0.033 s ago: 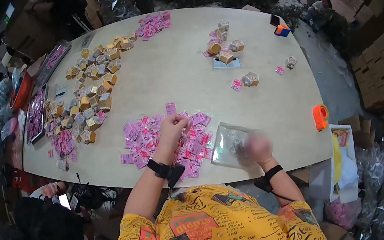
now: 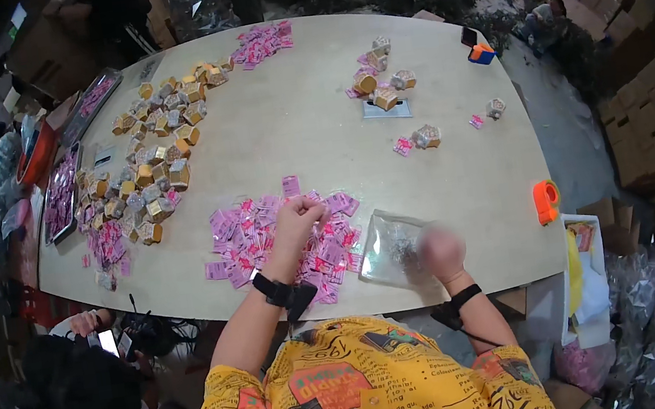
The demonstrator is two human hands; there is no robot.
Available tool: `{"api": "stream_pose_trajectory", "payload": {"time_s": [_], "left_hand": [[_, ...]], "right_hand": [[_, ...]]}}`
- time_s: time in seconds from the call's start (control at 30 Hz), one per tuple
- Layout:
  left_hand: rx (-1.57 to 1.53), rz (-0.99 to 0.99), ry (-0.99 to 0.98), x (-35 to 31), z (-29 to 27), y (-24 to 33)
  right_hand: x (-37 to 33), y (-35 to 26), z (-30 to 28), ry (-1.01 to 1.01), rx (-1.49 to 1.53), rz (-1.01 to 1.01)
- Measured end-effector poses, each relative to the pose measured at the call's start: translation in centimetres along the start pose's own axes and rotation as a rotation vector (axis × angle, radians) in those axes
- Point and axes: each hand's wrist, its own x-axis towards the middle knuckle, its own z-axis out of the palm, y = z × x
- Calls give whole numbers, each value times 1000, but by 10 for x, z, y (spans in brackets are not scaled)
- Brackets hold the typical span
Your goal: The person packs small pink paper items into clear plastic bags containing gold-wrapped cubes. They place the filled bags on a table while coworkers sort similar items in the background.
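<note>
My left hand (image 2: 297,224) is over a loose pile of small pink and purple printed tags (image 2: 254,231). Its fingers are closed in a pinch, and whatever may be between them is hidden. A single purple tag (image 2: 290,184) lies just beyond the fingertips. My right hand (image 2: 442,252) is at the right side of a shallow clear tray (image 2: 379,257) with small, shiny, see-through pieces (image 2: 405,252) in it. That hand is blurred, so its fingers cannot be read. Both wrists wear black bands.
Many gold-and-clear faceted boxes (image 2: 144,176) are heaped at the left; a few more boxes (image 2: 385,97) sit at far right. An orange tape dispenser (image 2: 546,201) stands on the right edge, a blue-orange one (image 2: 481,53) farther back. Someone at lower left holds a lit phone (image 2: 108,343).
</note>
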Motion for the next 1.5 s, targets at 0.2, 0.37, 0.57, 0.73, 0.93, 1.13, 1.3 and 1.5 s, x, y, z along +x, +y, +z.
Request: {"api": "stream_pose_trajectory", "payload": {"time_s": [0.2,0.37,0.57,0.73,0.93,1.13,1.3,1.5], "left_hand": [[37,-93,-121,-31,38,20],[-48,-42,-198,-30,51,2],[-169,-24,-161,-36,55,13],[-143,-34,-122,-40,48,15],[84,52,-120,-37,39,19],[360,205,-78,-31,22,30],[629,391,5,-26,6,53],[580,350,-9,-24,-3,55]], "right_hand": [[27,-45,-33,271,550,408],[56,-73,-41,325,765,394],[73,-82,-19,284,830,429],[81,-84,1,272,908,519],[88,-90,20,111,1202,790],[111,-99,25,-27,1483,942],[131,-103,18,-36,1534,908],[143,-110,19,-81,1513,907]]}}
